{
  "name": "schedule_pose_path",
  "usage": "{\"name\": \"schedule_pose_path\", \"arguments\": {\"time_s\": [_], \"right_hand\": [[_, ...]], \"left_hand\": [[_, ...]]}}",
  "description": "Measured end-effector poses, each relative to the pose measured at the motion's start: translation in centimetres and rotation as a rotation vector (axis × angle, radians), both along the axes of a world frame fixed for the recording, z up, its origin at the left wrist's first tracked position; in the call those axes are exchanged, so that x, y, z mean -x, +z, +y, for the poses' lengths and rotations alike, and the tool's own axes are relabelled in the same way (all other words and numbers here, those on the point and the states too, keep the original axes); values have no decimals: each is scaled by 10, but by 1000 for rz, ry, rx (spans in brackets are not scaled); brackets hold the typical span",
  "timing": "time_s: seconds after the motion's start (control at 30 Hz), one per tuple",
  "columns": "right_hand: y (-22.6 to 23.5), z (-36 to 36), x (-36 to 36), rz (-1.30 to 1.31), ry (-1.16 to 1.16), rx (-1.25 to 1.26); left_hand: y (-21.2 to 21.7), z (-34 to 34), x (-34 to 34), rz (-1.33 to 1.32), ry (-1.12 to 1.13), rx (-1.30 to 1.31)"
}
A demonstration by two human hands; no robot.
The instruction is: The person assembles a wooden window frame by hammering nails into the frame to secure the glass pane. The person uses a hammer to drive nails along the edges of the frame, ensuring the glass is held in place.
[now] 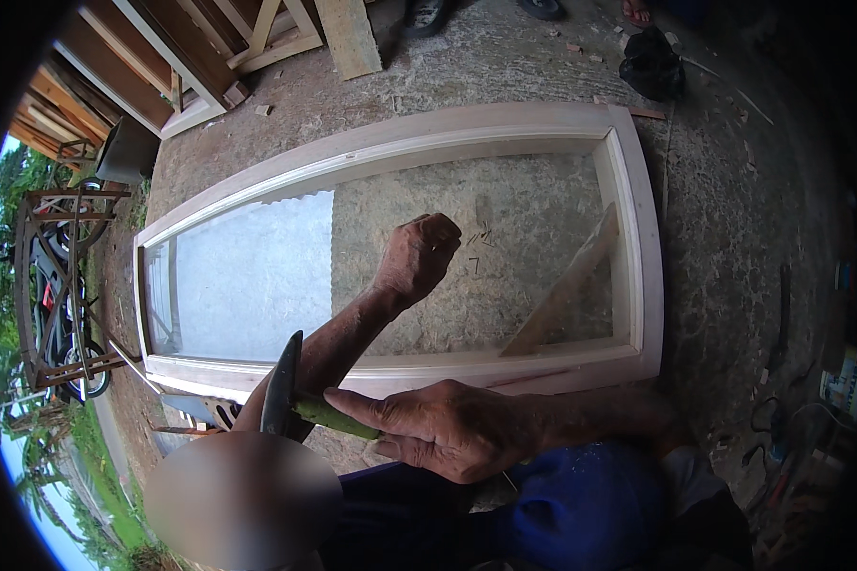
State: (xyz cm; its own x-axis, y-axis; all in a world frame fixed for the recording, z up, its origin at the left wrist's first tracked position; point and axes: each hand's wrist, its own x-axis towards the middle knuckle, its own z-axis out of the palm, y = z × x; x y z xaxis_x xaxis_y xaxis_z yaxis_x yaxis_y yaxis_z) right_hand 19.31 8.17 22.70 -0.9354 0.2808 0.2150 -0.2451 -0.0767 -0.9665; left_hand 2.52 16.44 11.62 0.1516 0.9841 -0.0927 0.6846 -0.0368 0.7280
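A long pale wooden frame (645, 276) with a glass pane (400, 328) lies flat in front of me. Over the pane, my left hand (424, 252) is closed with its fingers curled in; whatever they hold is hidden. Just right of it, a few small dark nails (479, 236) lie loose on the glass. My right hand (448, 428) grips a hammer (338, 416) by its green handle, thumb and forefinger stretched along it. The hammer's dark metal head (281, 383) is in front of my left forearm, near the frame's close edge.
A strip of wood (571, 285) shows through the glass at the right. Wooden frames and boards (186, 62) lean at the upper left. A black plastic bag (651, 64) sits on the concrete floor. Motorbikes (67, 285) stand outside at left. A person's foot (637, 11) shows at the top.
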Motion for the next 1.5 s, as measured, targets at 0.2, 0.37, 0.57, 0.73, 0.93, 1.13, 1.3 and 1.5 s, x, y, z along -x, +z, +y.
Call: {"name": "schedule_pose_path", "arguments": {"time_s": [0.2, 0.37, 0.57, 0.73, 0.93, 1.13, 1.3, 1.5], "right_hand": [[13, 16, -57, 223, -180, 9], [22, 31, -86, 184, -111, 44], [20, 43, -85, 235, -186, 13], [11, 28, -65, 120, -203, 34], [31, -36, 60, -34, -180, -127], [27, -51, 252, -252, -97, -279], [-18, -36, 400, -539, 34, -335], [-58, -9, 508, -686, 112, -351]], "left_hand": [[7, 30, -77, 122, 203, 140], [20, 48, -123, 359, 268, 180], [8, 51, -111, 421, 118, 30], [31, 16, 48, 435, 317, 23], [104, -151, 326, 586, 622, 256], [84, -312, 519, 109, 998, 281], [30, -346, 627, 30, 931, 264], [-19, -323, 693, 163, 663, 255]]}}
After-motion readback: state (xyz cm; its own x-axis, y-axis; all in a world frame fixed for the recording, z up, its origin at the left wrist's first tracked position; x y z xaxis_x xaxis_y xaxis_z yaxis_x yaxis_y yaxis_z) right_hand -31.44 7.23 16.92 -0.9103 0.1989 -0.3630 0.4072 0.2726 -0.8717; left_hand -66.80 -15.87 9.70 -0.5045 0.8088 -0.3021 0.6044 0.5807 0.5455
